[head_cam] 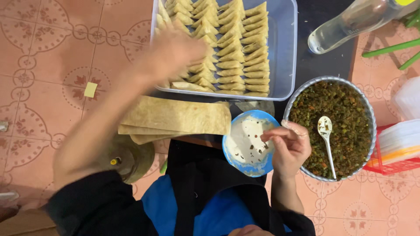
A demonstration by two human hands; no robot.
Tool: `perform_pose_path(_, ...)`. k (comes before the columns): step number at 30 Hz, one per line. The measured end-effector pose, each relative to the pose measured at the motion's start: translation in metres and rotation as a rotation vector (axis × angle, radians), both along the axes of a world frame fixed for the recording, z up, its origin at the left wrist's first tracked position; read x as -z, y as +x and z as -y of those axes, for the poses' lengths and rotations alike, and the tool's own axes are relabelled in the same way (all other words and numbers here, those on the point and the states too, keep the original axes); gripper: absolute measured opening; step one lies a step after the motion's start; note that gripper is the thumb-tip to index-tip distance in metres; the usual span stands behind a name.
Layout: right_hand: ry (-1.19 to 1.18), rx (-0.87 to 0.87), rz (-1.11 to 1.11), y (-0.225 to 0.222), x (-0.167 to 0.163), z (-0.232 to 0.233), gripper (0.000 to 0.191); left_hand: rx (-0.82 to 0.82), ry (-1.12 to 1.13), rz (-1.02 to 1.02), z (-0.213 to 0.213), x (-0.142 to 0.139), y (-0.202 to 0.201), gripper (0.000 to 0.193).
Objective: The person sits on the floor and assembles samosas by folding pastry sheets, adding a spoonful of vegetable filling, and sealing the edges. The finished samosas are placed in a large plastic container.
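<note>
Someone is sitting on a home floor preparing food: patterned terracotta floor tiles (48, 48) are showing at the left, a plastic tub of folded pastries (286, 52) is lying at the top, a filling bowl (332, 126) is sitting at the right.

Bare left hand (173, 50) and right hand (289, 146), no rings or watch visible. Black sleeve (94, 205) pushed up on the left arm; blue garment (218, 214) under a black apron (197, 175).
</note>
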State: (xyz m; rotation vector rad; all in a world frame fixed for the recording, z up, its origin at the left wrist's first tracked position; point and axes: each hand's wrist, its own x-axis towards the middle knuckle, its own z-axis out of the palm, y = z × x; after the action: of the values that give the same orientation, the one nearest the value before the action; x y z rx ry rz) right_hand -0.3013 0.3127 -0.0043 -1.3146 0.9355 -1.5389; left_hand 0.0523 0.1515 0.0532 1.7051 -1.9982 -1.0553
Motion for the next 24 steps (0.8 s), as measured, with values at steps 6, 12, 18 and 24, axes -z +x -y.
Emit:
perform_pose_path(6,0.038,0.094,0.024,-0.011,0.022,-0.012,0.024,0.306,-1.236,0.469,0.107,0.033,0.069,0.009)
perform_pose_path(12,0.086,0.204,0.051,-0.022,0.036,-0.012,0.022,0.378,-1.129,0.446,0.127,0.054,0.068,0.011)
perform_pose_path(18,0.128,0.18,0.02,-0.012,0.05,-0.009,0.02,0.382,-1.127,0.202,0.142,0.045,0.073,0.011)
perform_pose_path(24,0.116,0.079,-0.172,-0.002,0.017,0.006,0.034,0.251,-1.221,0.194,0.126,0.034,0.06,0.016)
